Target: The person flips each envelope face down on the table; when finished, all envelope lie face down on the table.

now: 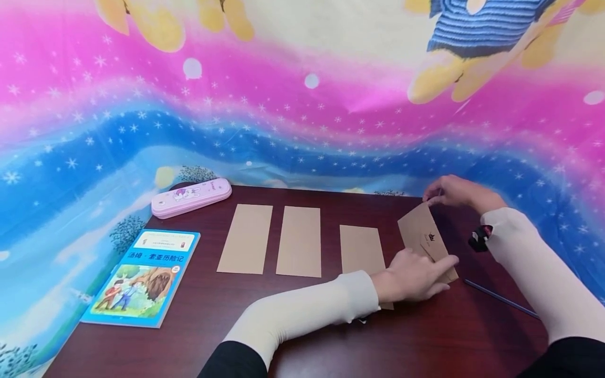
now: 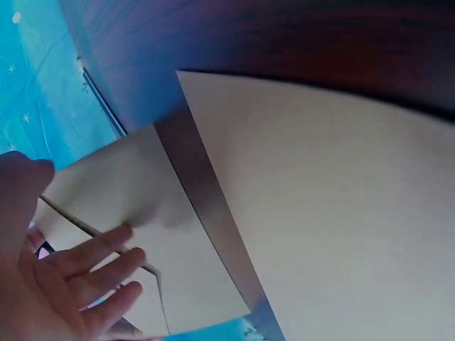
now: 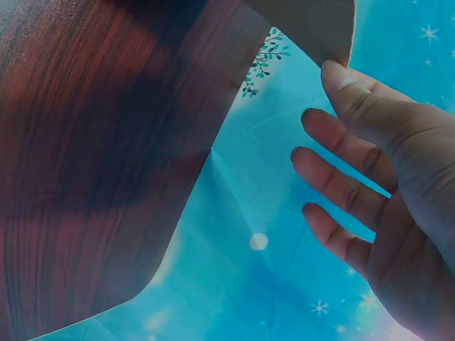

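Observation:
A brown kraft envelope (image 1: 416,231) with a small dark crown print is raised at a tilt on the right side of the table. My right hand (image 1: 456,194) pinches its upper corner between thumb and fingertips; in the right wrist view the other fingers (image 3: 334,177) are spread off the paper. At the envelope's lower end, my left hand (image 1: 416,275) grips the edge. The left wrist view shows the flap's slanting edge and several fingers (image 2: 99,259) across that face. Under the left forearm, another brown piece (image 1: 361,247) lies flat, partly hidden.
Two more flat brown pieces (image 1: 246,239) lie mid-table. Left of them are a pink pencil case (image 1: 191,198) and a blue illustrated book (image 1: 142,281). A thin dark rod (image 1: 501,299) lies beside the right forearm. Patterned cloth (image 1: 302,121) hangs behind the dark wooden table (image 1: 189,346).

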Motion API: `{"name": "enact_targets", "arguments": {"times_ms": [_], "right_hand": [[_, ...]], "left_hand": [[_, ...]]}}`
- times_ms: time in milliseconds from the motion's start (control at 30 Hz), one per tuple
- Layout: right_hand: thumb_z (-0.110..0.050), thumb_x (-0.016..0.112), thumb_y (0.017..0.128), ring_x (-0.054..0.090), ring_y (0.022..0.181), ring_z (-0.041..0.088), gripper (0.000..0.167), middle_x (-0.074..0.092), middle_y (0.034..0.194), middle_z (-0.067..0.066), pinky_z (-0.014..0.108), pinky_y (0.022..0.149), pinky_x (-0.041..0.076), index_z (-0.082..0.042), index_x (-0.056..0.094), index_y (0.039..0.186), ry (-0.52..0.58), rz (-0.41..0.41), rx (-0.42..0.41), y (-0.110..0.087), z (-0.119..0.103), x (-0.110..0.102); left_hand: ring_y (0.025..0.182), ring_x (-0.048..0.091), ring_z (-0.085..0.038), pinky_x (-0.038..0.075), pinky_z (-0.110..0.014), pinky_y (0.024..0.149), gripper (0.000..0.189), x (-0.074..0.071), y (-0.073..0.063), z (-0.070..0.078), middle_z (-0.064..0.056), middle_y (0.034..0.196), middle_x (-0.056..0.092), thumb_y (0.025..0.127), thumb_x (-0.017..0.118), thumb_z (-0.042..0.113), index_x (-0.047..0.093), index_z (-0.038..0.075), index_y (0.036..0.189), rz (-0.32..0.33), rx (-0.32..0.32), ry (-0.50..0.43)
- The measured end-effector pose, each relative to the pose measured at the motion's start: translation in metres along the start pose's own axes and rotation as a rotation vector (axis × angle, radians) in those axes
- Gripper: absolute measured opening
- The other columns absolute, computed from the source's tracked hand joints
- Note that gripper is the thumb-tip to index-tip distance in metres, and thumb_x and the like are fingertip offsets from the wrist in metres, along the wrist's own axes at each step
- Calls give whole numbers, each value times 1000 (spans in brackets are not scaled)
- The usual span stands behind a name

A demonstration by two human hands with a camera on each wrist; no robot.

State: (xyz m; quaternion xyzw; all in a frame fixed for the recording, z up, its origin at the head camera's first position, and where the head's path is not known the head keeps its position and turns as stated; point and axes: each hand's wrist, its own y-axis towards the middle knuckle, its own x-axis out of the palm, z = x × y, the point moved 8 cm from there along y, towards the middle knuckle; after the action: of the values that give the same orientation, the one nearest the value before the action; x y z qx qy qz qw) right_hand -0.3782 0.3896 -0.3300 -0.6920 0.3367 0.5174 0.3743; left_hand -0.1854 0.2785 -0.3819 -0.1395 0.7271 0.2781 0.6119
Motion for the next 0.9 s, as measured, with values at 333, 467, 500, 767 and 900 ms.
{"name": "enact_targets", "arguments": {"times_ms": [333,467,500,767,900], "right_hand": [[-3,69,95,71,91,18,25,75,105,14,27,75,57,-1,69,119,286,-83,29,3,7,19],[-2,58,100,69,95,21,40,68,118,22,36,79,59,4,54,139,488,-239,105,1,16,48],[-2,56,101,69,98,22,43,66,122,24,38,82,59,5,49,144,524,-278,122,0,19,56],[11,48,96,65,119,30,48,50,143,34,42,90,60,4,51,143,592,-316,161,-4,35,95],[11,49,95,67,113,27,44,57,135,33,40,86,60,6,56,139,557,-292,141,-2,36,103]], "left_hand": [[79,65,-4,50,-22,69,33,-9,-3,-7,19,92,64,104,48,56,54,28,120,116,59,-78],[81,65,-2,51,-20,71,29,-9,-3,-6,18,91,63,105,47,53,54,26,113,83,67,-101],[82,65,-1,51,-20,72,28,-8,-3,-6,18,91,63,105,47,52,54,26,112,71,68,-103],[89,65,-2,53,-18,78,25,-14,-7,3,13,101,67,108,44,42,60,23,114,111,124,-6],[88,65,-3,53,-18,78,28,-17,-8,3,14,98,68,109,42,44,62,25,109,128,122,3]]}}
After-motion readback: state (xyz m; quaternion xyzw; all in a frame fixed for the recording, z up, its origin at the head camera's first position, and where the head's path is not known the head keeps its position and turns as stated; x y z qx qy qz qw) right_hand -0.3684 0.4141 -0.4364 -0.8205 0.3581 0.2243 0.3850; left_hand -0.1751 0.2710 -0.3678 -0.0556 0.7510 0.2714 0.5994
